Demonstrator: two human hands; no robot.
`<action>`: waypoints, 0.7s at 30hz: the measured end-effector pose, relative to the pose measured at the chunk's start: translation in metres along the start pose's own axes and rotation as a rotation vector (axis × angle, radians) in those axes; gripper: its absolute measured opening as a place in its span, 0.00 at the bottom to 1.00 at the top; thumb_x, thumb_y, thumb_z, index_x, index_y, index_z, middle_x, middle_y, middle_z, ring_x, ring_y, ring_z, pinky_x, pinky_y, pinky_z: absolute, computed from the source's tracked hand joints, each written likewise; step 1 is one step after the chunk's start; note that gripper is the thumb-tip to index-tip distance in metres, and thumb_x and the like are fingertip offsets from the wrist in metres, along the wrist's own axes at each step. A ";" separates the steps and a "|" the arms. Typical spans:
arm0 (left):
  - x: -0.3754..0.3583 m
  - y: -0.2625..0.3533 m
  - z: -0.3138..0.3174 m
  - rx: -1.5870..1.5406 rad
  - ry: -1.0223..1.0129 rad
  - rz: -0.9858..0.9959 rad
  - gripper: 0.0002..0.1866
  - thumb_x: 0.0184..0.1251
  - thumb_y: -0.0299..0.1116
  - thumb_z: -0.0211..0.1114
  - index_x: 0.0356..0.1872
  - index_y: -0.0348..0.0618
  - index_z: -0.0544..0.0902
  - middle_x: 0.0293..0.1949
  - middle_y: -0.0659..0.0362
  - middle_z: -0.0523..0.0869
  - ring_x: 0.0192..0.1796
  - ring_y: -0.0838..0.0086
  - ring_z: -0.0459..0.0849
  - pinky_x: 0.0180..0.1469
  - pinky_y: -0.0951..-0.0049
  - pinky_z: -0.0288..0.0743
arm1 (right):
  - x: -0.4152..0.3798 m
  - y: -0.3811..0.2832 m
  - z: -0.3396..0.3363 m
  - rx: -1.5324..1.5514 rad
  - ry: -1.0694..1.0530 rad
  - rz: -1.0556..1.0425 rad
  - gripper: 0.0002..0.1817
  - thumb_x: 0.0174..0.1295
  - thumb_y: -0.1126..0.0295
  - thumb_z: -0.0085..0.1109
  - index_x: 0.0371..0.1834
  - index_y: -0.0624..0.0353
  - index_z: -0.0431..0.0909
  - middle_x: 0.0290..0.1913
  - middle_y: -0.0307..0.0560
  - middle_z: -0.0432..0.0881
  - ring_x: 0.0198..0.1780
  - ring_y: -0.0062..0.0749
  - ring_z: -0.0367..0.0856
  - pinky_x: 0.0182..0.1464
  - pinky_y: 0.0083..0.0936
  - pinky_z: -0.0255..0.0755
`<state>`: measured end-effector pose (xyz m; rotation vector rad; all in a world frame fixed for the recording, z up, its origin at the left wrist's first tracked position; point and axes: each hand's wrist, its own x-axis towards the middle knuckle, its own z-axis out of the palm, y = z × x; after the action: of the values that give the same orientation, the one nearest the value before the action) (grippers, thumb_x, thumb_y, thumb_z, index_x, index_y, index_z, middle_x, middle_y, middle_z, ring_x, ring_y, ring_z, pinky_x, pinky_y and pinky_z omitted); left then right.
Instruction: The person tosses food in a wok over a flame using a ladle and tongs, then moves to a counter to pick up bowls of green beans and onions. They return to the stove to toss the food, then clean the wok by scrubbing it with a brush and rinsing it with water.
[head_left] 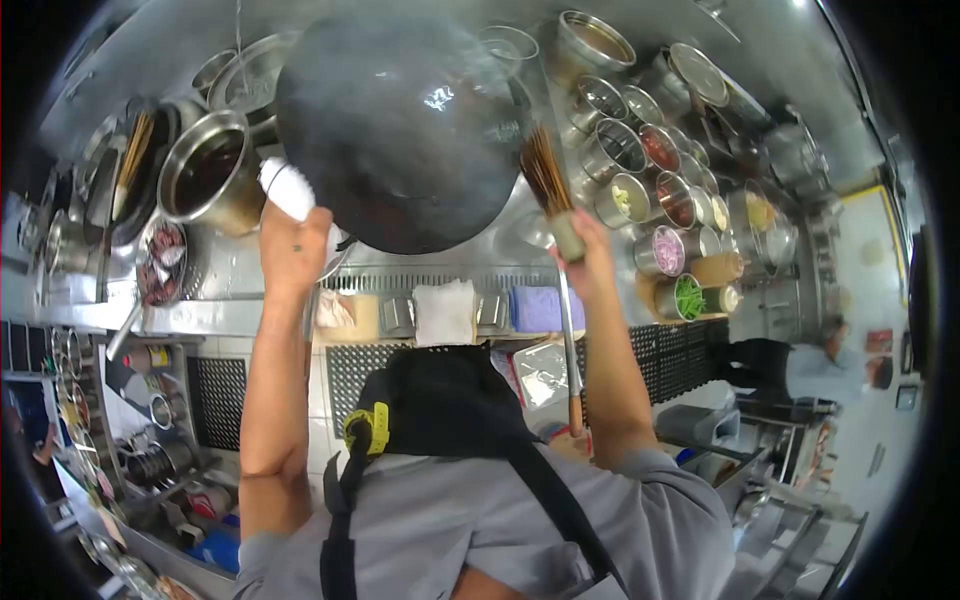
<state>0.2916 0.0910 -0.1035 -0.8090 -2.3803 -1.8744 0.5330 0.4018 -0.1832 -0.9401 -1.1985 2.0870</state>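
A large dark wok [400,140] is tilted up in front of me, with haze over it. My left hand [293,240] is closed around a folded white cloth [288,188] at the wok's lower left side. To the right of the wok, my right hand [588,255] grips the bound base of a bamboo brush [546,175], its bristles pointing up and left. A long-handled tool [571,340] with a wooden end hangs down below my right hand; whether the hand touches it is unclear.
A steel pot of dark liquid [206,170] stands left of the wok. Steel containers with chopped onion [663,250] and greens [688,297] stand at right. Folded cloths [445,310] lie along the front edge. Another person [820,372] is at far right.
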 end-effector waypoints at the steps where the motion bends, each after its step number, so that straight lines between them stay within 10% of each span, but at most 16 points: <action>1: 0.004 -0.019 0.006 -0.151 -0.011 -0.063 0.14 0.54 0.28 0.57 0.42 0.32 0.81 0.37 0.54 0.85 0.42 0.66 0.82 0.48 0.69 0.74 | -0.018 0.008 -0.025 0.065 -0.057 0.042 0.30 0.64 0.59 0.60 0.67 0.57 0.66 0.45 0.48 0.80 0.28 0.37 0.80 0.20 0.25 0.70; 5: 0.004 -0.076 0.058 -0.496 0.116 -0.557 0.07 0.55 0.29 0.60 0.32 0.37 0.82 0.34 0.57 0.84 0.32 0.76 0.80 0.33 0.73 0.74 | -0.071 0.026 -0.059 0.143 -0.052 0.242 0.31 0.64 0.57 0.57 0.68 0.55 0.64 0.43 0.47 0.80 0.27 0.37 0.79 0.21 0.25 0.69; 7: 0.002 -0.065 0.085 -0.549 0.019 -0.639 0.12 0.60 0.34 0.63 0.40 0.37 0.80 0.35 0.57 0.82 0.34 0.69 0.82 0.35 0.59 0.83 | -0.082 0.035 -0.064 0.128 -0.035 0.297 0.30 0.64 0.57 0.57 0.68 0.56 0.64 0.44 0.47 0.80 0.27 0.38 0.79 0.20 0.26 0.69; 14: -0.004 -0.053 0.125 -0.710 -0.022 -0.762 0.18 0.62 0.46 0.65 0.46 0.45 0.77 0.38 0.58 0.81 0.39 0.68 0.82 0.37 0.63 0.80 | -0.065 0.054 -0.048 -0.053 0.074 0.365 0.28 0.64 0.60 0.58 0.67 0.58 0.67 0.44 0.48 0.81 0.28 0.40 0.81 0.23 0.27 0.72; 21: -0.081 -0.120 0.049 -1.126 -0.438 -0.679 0.35 0.62 0.41 0.63 0.66 0.33 0.66 0.54 0.40 0.81 0.50 0.52 0.84 0.48 0.55 0.82 | -0.067 0.101 -0.053 -1.241 0.194 -0.218 0.27 0.61 0.56 0.61 0.58 0.65 0.77 0.47 0.62 0.84 0.49 0.50 0.83 0.52 0.36 0.75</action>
<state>0.3295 0.0854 -0.2518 -0.3889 -1.6602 -3.7553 0.6039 0.3334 -0.2720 -1.3467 -2.3683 0.8847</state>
